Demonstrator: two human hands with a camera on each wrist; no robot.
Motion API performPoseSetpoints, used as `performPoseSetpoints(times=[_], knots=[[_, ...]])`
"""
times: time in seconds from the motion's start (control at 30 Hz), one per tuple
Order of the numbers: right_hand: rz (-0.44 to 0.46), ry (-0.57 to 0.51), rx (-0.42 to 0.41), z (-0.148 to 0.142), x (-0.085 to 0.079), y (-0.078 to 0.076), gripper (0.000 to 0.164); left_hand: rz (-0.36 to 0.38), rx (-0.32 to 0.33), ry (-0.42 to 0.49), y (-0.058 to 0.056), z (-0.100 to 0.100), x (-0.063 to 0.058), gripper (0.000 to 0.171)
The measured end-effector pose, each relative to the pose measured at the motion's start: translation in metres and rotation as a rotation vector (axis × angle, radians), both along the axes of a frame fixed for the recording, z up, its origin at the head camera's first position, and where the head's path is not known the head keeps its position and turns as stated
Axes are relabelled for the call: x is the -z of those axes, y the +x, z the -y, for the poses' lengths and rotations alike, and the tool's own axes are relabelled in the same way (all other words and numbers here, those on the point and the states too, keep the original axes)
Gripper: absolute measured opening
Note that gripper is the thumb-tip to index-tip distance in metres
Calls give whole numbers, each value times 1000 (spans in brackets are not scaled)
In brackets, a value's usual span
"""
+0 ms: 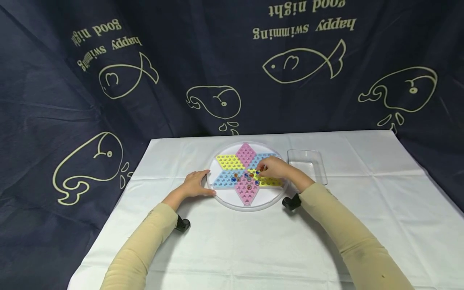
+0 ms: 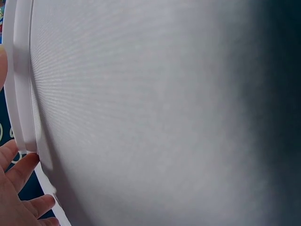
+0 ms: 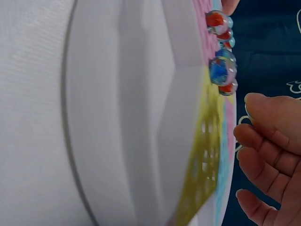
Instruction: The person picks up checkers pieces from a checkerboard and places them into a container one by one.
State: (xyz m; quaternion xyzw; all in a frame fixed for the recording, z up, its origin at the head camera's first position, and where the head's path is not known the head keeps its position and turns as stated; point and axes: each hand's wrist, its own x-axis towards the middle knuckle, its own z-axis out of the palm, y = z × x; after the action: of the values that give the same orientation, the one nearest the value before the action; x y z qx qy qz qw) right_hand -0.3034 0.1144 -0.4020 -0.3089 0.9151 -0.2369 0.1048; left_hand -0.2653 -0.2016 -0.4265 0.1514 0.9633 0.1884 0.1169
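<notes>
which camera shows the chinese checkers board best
The head view: the round Chinese checkers board fits wholly in frame, partly covered by the right hand. The left wrist view catches little but a strip of its white rim; the right wrist view shows part of it close up, nearly edge-on.

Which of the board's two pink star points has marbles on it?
The near pink point, the one towards the person: marbles sit on it, while the far pink point shows none.
</notes>
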Motion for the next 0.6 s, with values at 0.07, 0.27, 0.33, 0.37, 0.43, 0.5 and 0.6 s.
performPoseSetpoints(times=[0.07,0.27,0.33,0.37,0.43,0.5,0.6], knots=[[-6,-2,7,-1,-2,0,19,-3,0,5,0,0,1,89],[-17,-14,8,-4,-8,-1,19,0,4,2,0,0,3,91],[-17,-25,5,-6,-10,0,18,4,3,4,0,1,4,91],[-18,-33,4,-7,-11,-1,18,4,1,7,-1,1,4,91],[-13,-55,6,-10,-13,-1,17,5,-6,11,-1,1,4,91],[-20,-69,9,-13,-14,-1,17,4,-10,13,-1,1,4,91],[-30,-78,30,-18,-17,-3,19,3,-13,16,-1,1,3,92]])
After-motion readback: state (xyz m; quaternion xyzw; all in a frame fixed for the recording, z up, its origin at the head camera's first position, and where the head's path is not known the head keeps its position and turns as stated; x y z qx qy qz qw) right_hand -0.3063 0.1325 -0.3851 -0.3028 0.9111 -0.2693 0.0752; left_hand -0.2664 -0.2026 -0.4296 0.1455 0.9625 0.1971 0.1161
